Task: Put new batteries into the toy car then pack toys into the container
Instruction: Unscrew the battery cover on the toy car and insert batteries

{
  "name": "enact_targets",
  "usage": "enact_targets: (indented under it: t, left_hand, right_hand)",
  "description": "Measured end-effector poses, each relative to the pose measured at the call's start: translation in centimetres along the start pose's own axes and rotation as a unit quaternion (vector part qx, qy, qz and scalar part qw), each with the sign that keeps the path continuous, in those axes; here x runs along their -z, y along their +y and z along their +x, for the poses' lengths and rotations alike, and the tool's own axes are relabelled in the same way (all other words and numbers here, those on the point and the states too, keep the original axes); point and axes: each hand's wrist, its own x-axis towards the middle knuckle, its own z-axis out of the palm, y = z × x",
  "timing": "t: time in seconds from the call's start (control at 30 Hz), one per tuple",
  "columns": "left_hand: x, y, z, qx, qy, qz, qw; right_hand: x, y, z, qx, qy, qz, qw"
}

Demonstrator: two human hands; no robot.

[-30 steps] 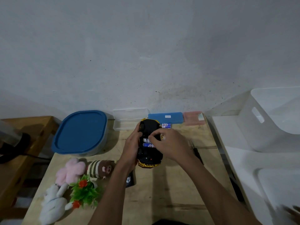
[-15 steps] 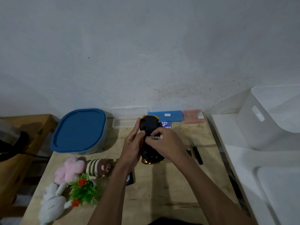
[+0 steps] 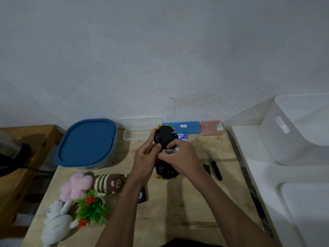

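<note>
The black and yellow toy car is upside down over the middle of the wooden table, wheels up. My left hand grips its left side. My right hand pinches a white and blue battery against the car's underside. More batteries lie just beyond the car. A container with a blue lid stands at the back left. Soft toys lie front left: a pink plush, a striped brown plush, a white plush and a green plastic plant.
A clear box, a blue case and a pink case line the back edge. A black screwdriver and a small black part lie right of the car. A black cover lies under my left forearm. A white bin stands right.
The car has tipped so its wheels and underside face me more. My right hand has brought a battery down onto the underside, and my left hand has shifted its grip.
</note>
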Motion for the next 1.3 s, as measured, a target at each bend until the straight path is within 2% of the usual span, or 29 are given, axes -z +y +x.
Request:
enact_targets:
  t: [0.5, 0.63, 0.73, 0.8, 0.83, 0.9, 0.97, 1.0, 1.03, 1.1, 1.17, 1.23, 1.3]
  left_hand:
    - [-0.2, -0.1, 0.3, 0.021, -0.006, -0.023, 1.000]
    - [-0.3, -0.1, 0.4, 0.030, -0.006, -0.030, 0.999]
    - [-0.4, 0.0, 0.3, 0.034, -0.007, -0.023, 0.999]
    - [-0.5, 0.0, 0.1, 0.034, -0.011, -0.022, 0.999]
    - [-0.7, 0.0, 0.0, 0.037, -0.014, -0.025, 0.999]
    - [-0.9, 0.1, -0.1, 0.044, -0.017, -0.039, 0.998]
    - [-1.0, 0.2, 0.0, 0.051, -0.011, -0.060, 0.997]
    - [-0.9, 0.3, 0.0, 0.053, -0.007, -0.071, 0.996]
    - [-0.9, 0.4, 0.1, 0.054, -0.003, -0.078, 0.995]
    - [-0.8, 0.6, 0.1, 0.052, 0.002, -0.087, 0.995]
    - [-0.7, 0.7, 0.2, 0.050, 0.004, -0.092, 0.995]
    - [-0.6, 0.8, 0.2, 0.051, 0.009, -0.095, 0.994]
    - [-0.5, 0.7, 0.3, 0.053, 0.011, -0.097, 0.994]
  right_hand:
    - [0.0, 0.8, -0.7, 0.048, 0.023, 0.037, 0.998]
    - [0.4, 1.2, -1.1, 0.067, -0.039, 0.040, 0.996]
    - [1.3, 1.1, -0.7, 0.101, -0.088, -0.086, 0.987]
    - [1.7, 0.7, -0.4, 0.137, -0.073, -0.175, 0.972]
    - [1.9, 0.4, -0.2, 0.151, -0.053, -0.184, 0.970]
    - [2.1, 0.1, -0.1, 0.147, 0.006, -0.123, 0.981]
    - [2.3, -0.3, 0.3, 0.060, 0.045, 0.043, 0.996]
    - [2.5, -0.5, 0.5, 0.001, 0.041, 0.162, 0.986]
    - [2.7, -0.8, 0.8, -0.047, 0.027, 0.291, 0.955]
    - [3.1, -1.1, 1.0, -0.105, -0.003, 0.490, 0.865]
    - [3.2, -0.9, 0.9, -0.125, -0.022, 0.577, 0.807]
    - [3.1, -0.3, 0.9, -0.129, -0.023, 0.599, 0.790]
    - [3.1, 0.1, 0.8, -0.133, -0.015, 0.602, 0.787]
